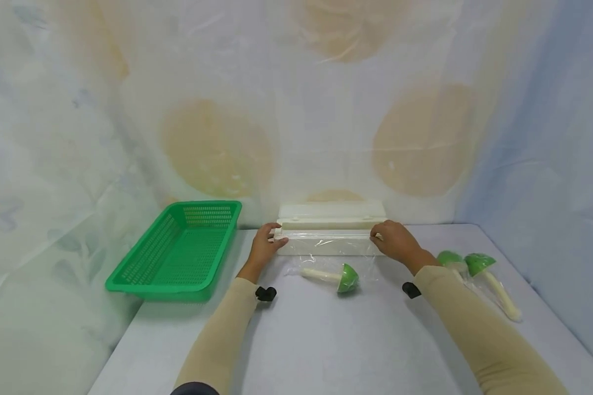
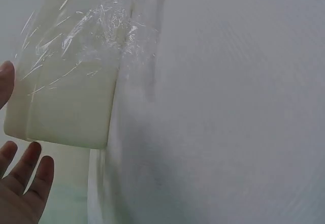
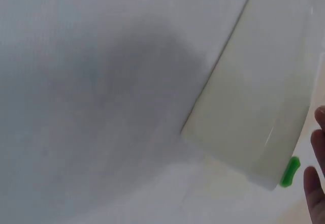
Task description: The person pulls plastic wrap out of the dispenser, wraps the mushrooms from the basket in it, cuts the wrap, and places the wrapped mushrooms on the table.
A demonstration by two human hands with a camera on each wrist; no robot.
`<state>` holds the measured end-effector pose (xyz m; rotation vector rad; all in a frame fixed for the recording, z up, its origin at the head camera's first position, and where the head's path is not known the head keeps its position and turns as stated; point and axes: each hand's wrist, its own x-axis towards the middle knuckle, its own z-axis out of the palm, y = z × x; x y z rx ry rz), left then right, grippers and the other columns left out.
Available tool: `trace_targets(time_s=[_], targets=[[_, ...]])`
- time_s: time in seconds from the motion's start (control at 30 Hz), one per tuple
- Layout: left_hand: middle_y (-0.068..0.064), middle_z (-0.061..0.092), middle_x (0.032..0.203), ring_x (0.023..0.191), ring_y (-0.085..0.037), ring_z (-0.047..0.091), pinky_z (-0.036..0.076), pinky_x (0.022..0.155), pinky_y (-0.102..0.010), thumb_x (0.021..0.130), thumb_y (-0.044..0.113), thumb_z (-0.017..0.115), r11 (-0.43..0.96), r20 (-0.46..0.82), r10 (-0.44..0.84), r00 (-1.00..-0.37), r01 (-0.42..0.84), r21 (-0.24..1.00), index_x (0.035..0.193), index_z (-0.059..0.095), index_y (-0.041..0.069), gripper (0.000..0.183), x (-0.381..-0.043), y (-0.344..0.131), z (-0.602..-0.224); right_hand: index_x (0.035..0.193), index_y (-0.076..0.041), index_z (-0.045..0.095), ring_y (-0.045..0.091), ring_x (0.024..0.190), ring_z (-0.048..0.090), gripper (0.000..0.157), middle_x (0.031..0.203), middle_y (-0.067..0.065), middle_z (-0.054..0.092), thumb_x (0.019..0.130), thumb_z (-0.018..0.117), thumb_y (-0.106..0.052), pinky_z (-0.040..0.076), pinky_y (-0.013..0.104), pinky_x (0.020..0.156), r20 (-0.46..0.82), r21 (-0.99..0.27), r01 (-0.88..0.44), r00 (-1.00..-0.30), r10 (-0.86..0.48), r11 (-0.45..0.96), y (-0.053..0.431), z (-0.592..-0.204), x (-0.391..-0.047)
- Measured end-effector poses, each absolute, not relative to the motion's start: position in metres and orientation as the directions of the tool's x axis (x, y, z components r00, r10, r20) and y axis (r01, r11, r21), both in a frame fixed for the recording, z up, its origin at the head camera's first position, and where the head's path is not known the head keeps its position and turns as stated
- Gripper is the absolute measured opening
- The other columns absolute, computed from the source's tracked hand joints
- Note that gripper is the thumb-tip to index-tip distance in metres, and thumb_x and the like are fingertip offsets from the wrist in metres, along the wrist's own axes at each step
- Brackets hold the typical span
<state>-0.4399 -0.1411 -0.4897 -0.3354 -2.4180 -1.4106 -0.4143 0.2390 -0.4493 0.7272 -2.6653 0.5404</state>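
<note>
A cream cling film dispenser (image 1: 326, 246) lies against the back wall, its lid (image 1: 332, 210) raised. Clear cling film (image 2: 84, 36) drapes from it over its front onto the table. Under the film's loose end lies an item with a green domed head (image 1: 348, 278) and a cream handle (image 1: 320, 274). My left hand (image 1: 263, 249) holds the dispenser's left end, thumb in front and index finger at the top. At the right end my right hand (image 1: 397, 241) has its fingers bent, fingertips together at the film's edge; what they pinch is hidden.
A green plastic basket (image 1: 217, 269) stands at the table's left. Two more green-headed items (image 1: 496, 288) in clear wrap lie on the right, beside the right forearm. A small green piece (image 3: 290, 171) shows beyond the dispenser's end. Patterned cloth (image 1: 321, 120) hangs along the back.
</note>
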Motion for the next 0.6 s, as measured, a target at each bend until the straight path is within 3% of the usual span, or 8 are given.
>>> trace_targets(time_s=[0.17, 0.3, 0.43, 0.6], targets=[[-0.02, 0.045, 0.14, 0.125, -0.038, 0.045, 0.047, 0.092, -0.052, 0.087, 0.014, 0.074, 0.508, 0.415, 0.033, -0.909, 0.373, 0.776, 0.093, 0.068, 0.004, 0.013, -0.437, -0.141, -0.488, 0.109, 0.0, 0.065, 0.032, 0.096, 0.064, 0.016, 0.101, 0.013, 0.068, 0.095, 0.06, -0.007, 0.051, 0.048, 0.081, 0.384, -0.458, -0.498, -0.858, -0.342, 0.736, 0.235, -0.452, -0.407], [-0.021, 0.047, 0.138, 0.127, -0.039, 0.044, 0.047, 0.092, -0.052, 0.088, 0.015, 0.074, 0.527, 0.428, 0.044, -0.903, 0.385, 0.758, 0.086, 0.069, 0.004, 0.012, -0.434, -0.143, -0.487, 0.116, 0.0, 0.056, 0.032, 0.096, 0.061, 0.018, 0.104, 0.016, 0.065, 0.099, 0.051, -0.006, 0.05, 0.044, 0.078, 0.353, -0.579, -0.466, -0.883, -0.31, 0.668, 0.235, -0.454, -0.405], [-0.016, 0.055, 0.12, 0.11, -0.033, 0.052, 0.048, 0.086, -0.045, 0.086, 0.016, 0.076, 0.569, 0.465, 0.061, -0.883, 0.414, 0.711, 0.086, 0.071, 0.004, 0.013, -0.431, -0.144, -0.487, 0.111, -0.002, 0.048, 0.031, 0.092, 0.059, 0.012, 0.102, 0.019, 0.061, 0.102, 0.041, -0.004, 0.048, 0.04, 0.071, 0.286, -0.659, -0.417, -0.909, -0.304, 0.625, 0.235, -0.455, -0.402], [-0.004, 0.058, 0.095, 0.086, -0.024, 0.053, 0.044, 0.073, -0.036, 0.086, 0.018, 0.076, 0.576, 0.483, 0.091, -0.871, 0.441, 0.688, 0.087, 0.072, 0.008, 0.011, -0.426, -0.144, -0.485, 0.099, 0.001, 0.061, 0.03, 0.091, 0.058, 0.023, 0.098, 0.015, 0.062, 0.101, 0.038, 0.001, 0.048, 0.043, 0.076, 0.275, -0.645, -0.41, -0.912, -0.305, 0.645, 0.234, -0.457, -0.397]])
